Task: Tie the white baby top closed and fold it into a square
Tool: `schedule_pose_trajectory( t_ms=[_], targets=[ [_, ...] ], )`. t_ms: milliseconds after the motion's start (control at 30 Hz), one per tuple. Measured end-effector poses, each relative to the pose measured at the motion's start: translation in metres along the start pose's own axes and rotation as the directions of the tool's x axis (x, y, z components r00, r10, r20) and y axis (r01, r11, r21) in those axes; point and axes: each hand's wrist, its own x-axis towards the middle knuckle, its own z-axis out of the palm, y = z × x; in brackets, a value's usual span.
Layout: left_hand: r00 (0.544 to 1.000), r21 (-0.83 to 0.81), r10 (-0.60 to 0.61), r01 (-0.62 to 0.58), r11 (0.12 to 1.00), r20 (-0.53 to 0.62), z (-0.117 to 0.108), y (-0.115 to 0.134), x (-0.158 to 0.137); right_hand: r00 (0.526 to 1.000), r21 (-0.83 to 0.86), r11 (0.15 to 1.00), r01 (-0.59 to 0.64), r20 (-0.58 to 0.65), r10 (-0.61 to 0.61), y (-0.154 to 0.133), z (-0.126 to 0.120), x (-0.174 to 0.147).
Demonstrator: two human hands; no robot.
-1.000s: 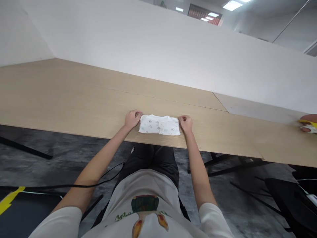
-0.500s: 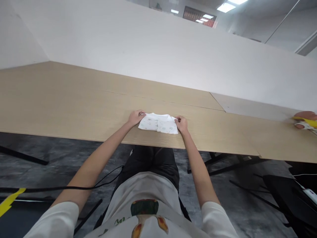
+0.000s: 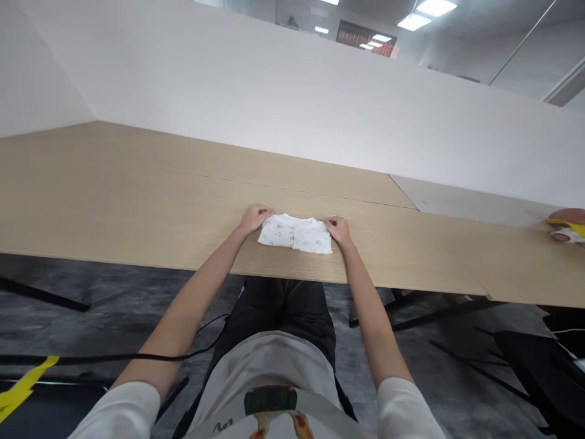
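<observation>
A small white baby shirt point(image 3: 296, 234) with a scattered print lies folded into a wide, low shape near the table's front edge. Its neckline faces away from me, and a seam runs down its middle. My left hand point(image 3: 255, 218) is at the far left corner, fingers closed in a pinch on the cloth. At the opposite corner, my right hand point(image 3: 339, 230) pinches the fabric between thumb and fingers. Both forearms rest near the table edge, one on each side of the shirt.
The light wooden table point(image 3: 137, 195) runs wide across the view, backed by a white partition point(image 3: 256, 85). A brown, yellow and white item point(image 3: 569, 225) sits at the far right. A black cable point(image 3: 105, 358) crosses my left arm. Black chairs point(image 3: 525, 366) stand below.
The whole view has shifted slightly, with the table and shirt appearing a little lower. Both hands stay at the shirt's upper corners, and the shirt looks a bit flatter.
</observation>
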Motion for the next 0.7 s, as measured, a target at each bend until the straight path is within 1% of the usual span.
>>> schedule_pose_trajectory(
  t_ms=[33,100,167,267,300,367,400,433,467,500,567,600,633,667,700],
  targets=[
    [0.999,0.031,0.041,-0.041,0.999,0.025,0.001,0.002,-0.001,0.999,0.004,1.0,0.03,0.024,-0.03,0.0,0.0,-0.002],
    [0.992,0.057,0.116,-0.118,0.991,0.042,0.002,0.004,-0.004,0.998,0.056,0.997,0.044,0.035,-0.046,-0.002,0.001,-0.004],
    [0.994,0.013,0.11,-0.11,0.994,0.019,0.004,0.008,-0.006,1.0,0.185,0.983,0.005,0.018,-0.008,-0.008,0.0,-0.006],
    [0.995,-0.105,0.086,-0.091,0.99,-0.047,0.0,0.023,-0.01,0.996,0.444,0.893,-0.076,-0.015,0.092,-0.024,-0.009,-0.005],
    [0.993,-0.126,0.102,-0.109,0.986,-0.064,-0.005,0.031,-0.011,0.993,0.502,0.861,-0.083,-0.026,0.112,-0.032,-0.016,-0.004],
    [0.977,-0.097,0.189,-0.198,0.975,-0.097,-0.022,0.052,-0.011,0.992,0.564,0.823,-0.062,-0.054,0.111,-0.047,-0.036,0.001],
    [0.961,-0.038,0.254,-0.26,0.965,-0.111,-0.034,0.065,-0.011,0.993,0.58,0.814,-0.029,-0.073,0.087,-0.056,-0.05,0.005],
    [0.932,0.052,0.333,-0.328,0.943,-0.141,-0.047,0.08,-0.01,0.994,0.594,0.805,0.01,-0.096,0.059,-0.064,-0.066,0.009],
    [0.903,0.132,0.398,-0.38,0.916,-0.16,-0.061,0.095,-0.01,0.989,0.62,0.779,0.093,-0.146,-0.002,-0.074,-0.084,0.013],
    [0.877,0.206,0.447,-0.411,0.888,-0.174,-0.076,0.112,-0.01,0.98,0.617,0.766,0.181,-0.18,-0.086,-0.083,-0.103,0.017],
    [0.842,0.311,0.5,-0.429,0.848,-0.203,-0.104,0.145,-0.009,0.945,0.526,0.787,0.322,-0.227,-0.235,-0.103,-0.142,0.02],
    [0.822,0.35,0.529,-0.441,0.826,-0.211,-0.116,0.16,-0.009,0.93,0.462,0.81,0.362,-0.244,-0.276,-0.113,-0.159,0.02],
    [0.809,0.389,0.556,-0.458,0.799,-0.189,-0.126,0.172,-0.009,0.917,0.385,0.837,0.389,-0.251,-0.311,-0.121,-0.175,0.02],
    [0.806,0.424,0.571,-0.467,0.776,-0.155,-0.133,0.182,-0.009,0.911,0.294,0.869,0.398,-0.241,-0.336,-0.128,-0.187,0.019],
    [0.814,0.458,0.57,-0.468,0.755,-0.108,-0.137,0.187,-0.007,0.911,0.199,0.897,0.395,-0.213,-0.353,-0.132,-0.196,0.018]
  ],
)
